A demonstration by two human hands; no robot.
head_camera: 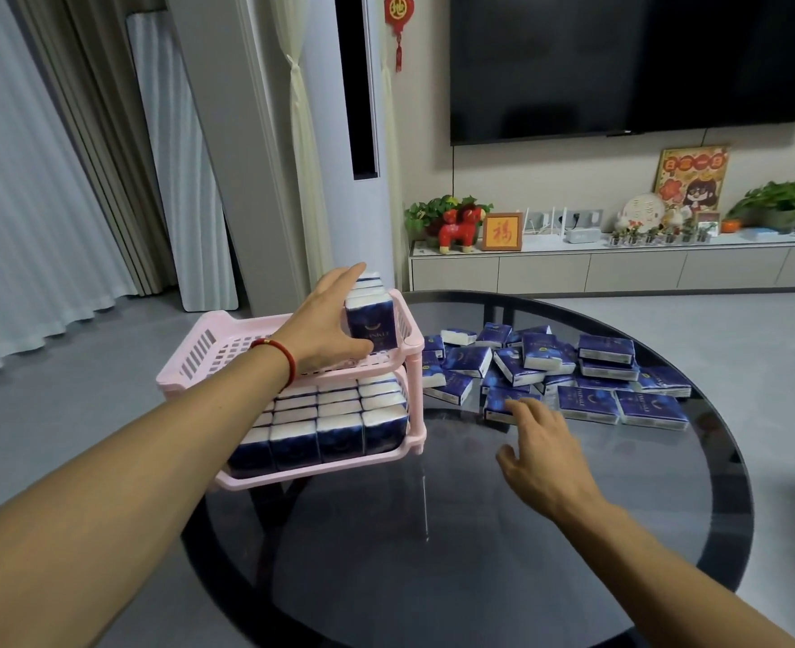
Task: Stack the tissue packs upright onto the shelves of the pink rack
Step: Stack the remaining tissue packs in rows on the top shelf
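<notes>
A two-tier pink rack [208, 341] stands on the left part of a round dark glass table [456, 530]. Its lower shelf is packed with upright dark blue tissue packs [339, 423]. In the top shelf's far right corner stands a short row of upright packs [371, 327]; my left hand [328, 322] grips this row, fingers behind and thumb in front. A loose pile of tissue packs [573, 371] lies flat on the table to the right of the rack. My right hand [538, 453] is spread open just short of the nearest pack [498, 404], fingertips at its edge.
The left and middle of the rack's top shelf hold nothing. Behind the table are a low white TV cabinet [620, 268] with ornaments and plants, a wall TV [639, 63] and a tall white air conditioner [363, 133]. Curtains hang at the left.
</notes>
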